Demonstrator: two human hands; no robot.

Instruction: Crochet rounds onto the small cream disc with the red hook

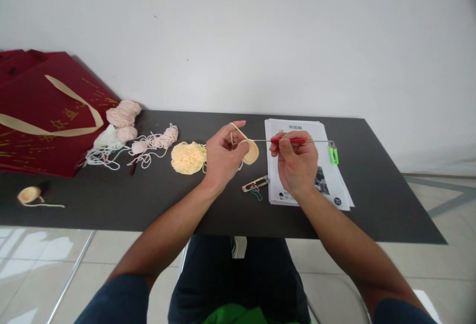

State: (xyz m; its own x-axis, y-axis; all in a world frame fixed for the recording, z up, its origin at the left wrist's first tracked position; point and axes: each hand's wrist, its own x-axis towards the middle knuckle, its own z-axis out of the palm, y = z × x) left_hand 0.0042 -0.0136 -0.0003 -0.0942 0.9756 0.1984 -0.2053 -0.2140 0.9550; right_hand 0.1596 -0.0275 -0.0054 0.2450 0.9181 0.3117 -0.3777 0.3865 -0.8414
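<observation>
My left hand (226, 154) pinches a small round pale-yellow crocheted piece (251, 152), with a strand of yarn looped over its raised index finger. The red-handled crochet hook (297, 140) is held in my right hand (297, 160), its metal tip pointing left and reaching the edge of the piece. Just left of my left hand lies a ball of yellow yarn (188, 158). Beneath my right hand is a stack of printed sheets (277, 165).
Scissors (256, 184) and a teal stitch marker (257, 194) lie beside the papers. A bright green clip (332, 153) sits at their right edge. Pink yarn (165, 137), white yarn (106, 141), a dark red bag (40, 111) and a small yellow crocheted cup (29, 194) are on the left.
</observation>
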